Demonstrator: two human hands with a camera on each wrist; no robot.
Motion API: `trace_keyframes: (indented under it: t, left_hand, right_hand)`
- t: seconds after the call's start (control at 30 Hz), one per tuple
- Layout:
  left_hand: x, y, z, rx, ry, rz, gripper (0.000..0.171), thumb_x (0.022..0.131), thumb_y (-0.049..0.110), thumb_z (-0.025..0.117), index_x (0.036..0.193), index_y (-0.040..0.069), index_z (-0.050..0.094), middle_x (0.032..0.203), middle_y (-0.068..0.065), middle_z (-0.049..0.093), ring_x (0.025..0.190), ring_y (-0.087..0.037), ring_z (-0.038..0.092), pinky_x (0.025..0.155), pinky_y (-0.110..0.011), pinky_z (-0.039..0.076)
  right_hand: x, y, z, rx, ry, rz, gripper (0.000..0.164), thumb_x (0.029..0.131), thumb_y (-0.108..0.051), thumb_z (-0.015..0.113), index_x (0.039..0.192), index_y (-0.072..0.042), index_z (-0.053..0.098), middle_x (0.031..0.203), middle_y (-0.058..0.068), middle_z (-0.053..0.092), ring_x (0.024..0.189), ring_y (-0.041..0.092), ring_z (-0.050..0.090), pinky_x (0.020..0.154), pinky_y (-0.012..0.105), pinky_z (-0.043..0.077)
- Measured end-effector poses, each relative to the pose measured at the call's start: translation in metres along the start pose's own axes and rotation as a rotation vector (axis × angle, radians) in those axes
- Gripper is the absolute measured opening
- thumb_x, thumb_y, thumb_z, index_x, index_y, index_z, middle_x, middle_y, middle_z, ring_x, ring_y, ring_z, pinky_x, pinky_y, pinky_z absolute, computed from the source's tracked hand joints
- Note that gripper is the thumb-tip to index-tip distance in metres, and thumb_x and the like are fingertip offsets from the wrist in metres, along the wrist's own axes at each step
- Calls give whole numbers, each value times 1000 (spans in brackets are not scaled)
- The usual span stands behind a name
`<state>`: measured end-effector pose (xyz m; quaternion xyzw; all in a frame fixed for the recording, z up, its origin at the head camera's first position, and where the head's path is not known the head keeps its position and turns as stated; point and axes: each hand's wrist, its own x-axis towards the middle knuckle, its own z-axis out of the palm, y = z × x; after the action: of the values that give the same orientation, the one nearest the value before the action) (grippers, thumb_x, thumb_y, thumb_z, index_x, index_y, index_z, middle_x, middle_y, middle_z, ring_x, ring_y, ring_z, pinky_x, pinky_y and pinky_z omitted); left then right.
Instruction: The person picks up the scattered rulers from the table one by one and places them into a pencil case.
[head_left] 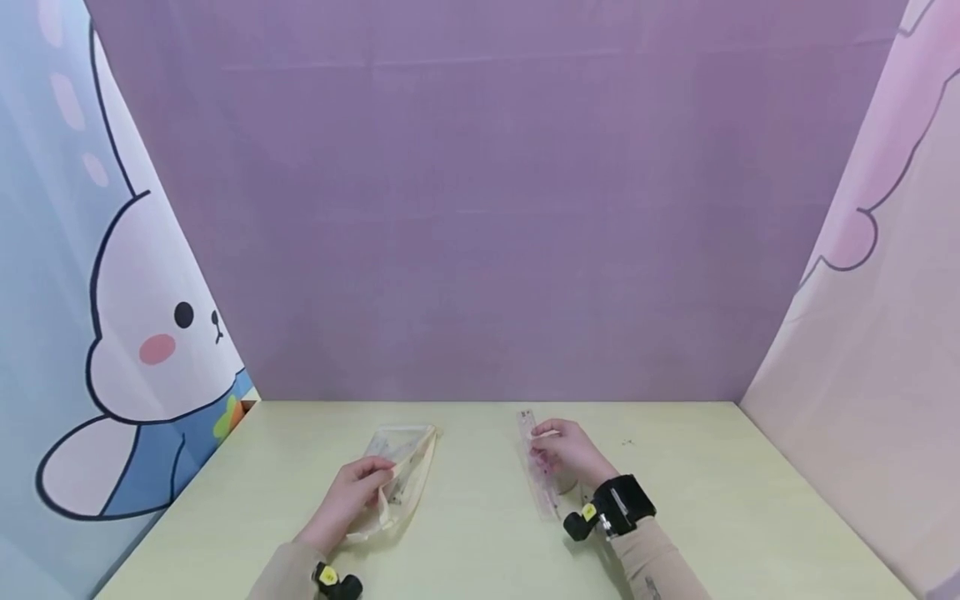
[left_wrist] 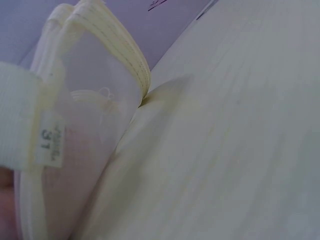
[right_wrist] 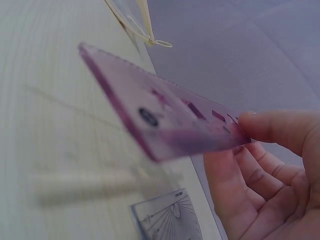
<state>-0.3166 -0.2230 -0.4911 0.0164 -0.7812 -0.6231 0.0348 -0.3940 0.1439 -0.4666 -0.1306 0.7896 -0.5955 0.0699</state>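
My left hand (head_left: 358, 493) grips the near side of a clear pouch (head_left: 408, 479) with cream zip edging. In the left wrist view the pouch (left_wrist: 95, 135) stands tilted on its edge, with a small printed label near the fingers. My right hand (head_left: 572, 450) pinches one end of a see-through pink ruler (head_left: 542, 492) between thumb and fingers. Seen from the right wrist, the ruler (right_wrist: 170, 117) is raised over the table, with cut-out shapes and a dark round mark. Below it lies a clear drawing template (right_wrist: 172, 216) with black fanned lines, mostly hidden by the right hand in the head view.
The pale table (head_left: 480, 550) ends at a purple backdrop (head_left: 480, 208). Printed curtains stand at the left (head_left: 165, 333) and right (head_left: 870, 375). A few small dark marks (head_left: 628, 442) show on the table right of the right hand.
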Motion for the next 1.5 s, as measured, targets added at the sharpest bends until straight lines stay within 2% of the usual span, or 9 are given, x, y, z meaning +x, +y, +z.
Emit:
trace_keyframes:
  t: [0.23, 0.53, 0.77, 0.93, 1.17, 1.5]
  left_hand:
    - [2, 1, 0, 2, 6, -3, 18, 90, 9, 62, 105, 0, 68, 81, -5, 58, 65, -14, 47, 60, -24, 44]
    - [3, 1, 0, 8, 10, -3, 18, 90, 10, 62, 104, 1, 68, 81, -5, 59, 67, -14, 48, 61, -24, 44]
    - [6, 10, -1, 18, 0, 19, 21, 90, 11, 62, 107, -1, 67, 82, -5, 59, 68, -15, 48, 62, -25, 45]
    - [6, 7, 0, 6, -9, 9, 22, 90, 12, 63, 107, -1, 67, 87, -5, 61, 73, -15, 49, 64, -25, 45]
    - [-1, -3, 1, -2, 3, -16, 20, 89, 10, 62, 105, -1, 67, 85, -5, 61, 68, -15, 48, 60, -24, 43]
    - [0, 1, -1, -3, -3, -1, 21, 89, 11, 63, 106, -2, 67, 83, -5, 60, 67, -15, 48, 60, -24, 43]
  right_hand:
    - [-3, -7, 0, 16, 11, 9, 28, 92, -8, 62, 112, 9, 57, 85, 11, 69, 71, 17, 64, 60, 32, 53]
    - [-22, -35, 1, 72, -23, -5, 28, 92, -4, 58, 114, 14, 53, 85, 11, 68, 71, 17, 64, 64, 33, 54]
    - [2, -10, -4, 139, -18, 1, 31, 91, -8, 61, 115, 10, 55, 84, 8, 67, 70, 15, 63, 63, 32, 54]
    - [-2, -12, -6, 141, 0, -11, 33, 91, -7, 62, 117, 12, 54, 85, 9, 67, 70, 14, 63, 63, 32, 54]
    - [-6, -6, -4, 168, -20, -7, 32, 92, -6, 60, 117, 13, 52, 84, 8, 67, 70, 14, 63, 64, 33, 54]
    - [-4, -8, -7, 155, -8, -11, 32, 92, -6, 59, 117, 13, 53, 87, 10, 65, 72, 16, 62, 66, 37, 55]
